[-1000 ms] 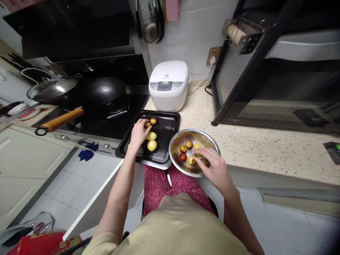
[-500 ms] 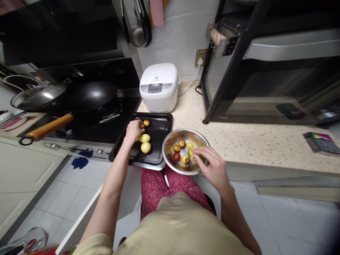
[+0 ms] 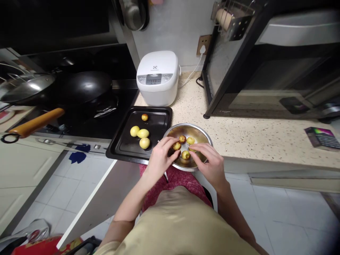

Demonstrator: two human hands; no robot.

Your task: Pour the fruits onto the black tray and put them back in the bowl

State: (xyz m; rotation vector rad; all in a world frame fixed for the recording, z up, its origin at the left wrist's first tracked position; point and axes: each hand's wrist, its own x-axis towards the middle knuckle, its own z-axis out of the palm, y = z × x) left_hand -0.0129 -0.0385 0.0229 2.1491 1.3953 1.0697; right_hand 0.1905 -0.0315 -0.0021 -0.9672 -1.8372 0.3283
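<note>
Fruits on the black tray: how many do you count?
4: a brownish fruit at the back, a left yellow fruit, a middle yellow fruit and a front yellow fruit. None looks hidden.

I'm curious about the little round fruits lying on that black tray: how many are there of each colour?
Yellow-green fruits: 3
Reddish-brown fruit: 1
Total on the black tray: 4
</note>
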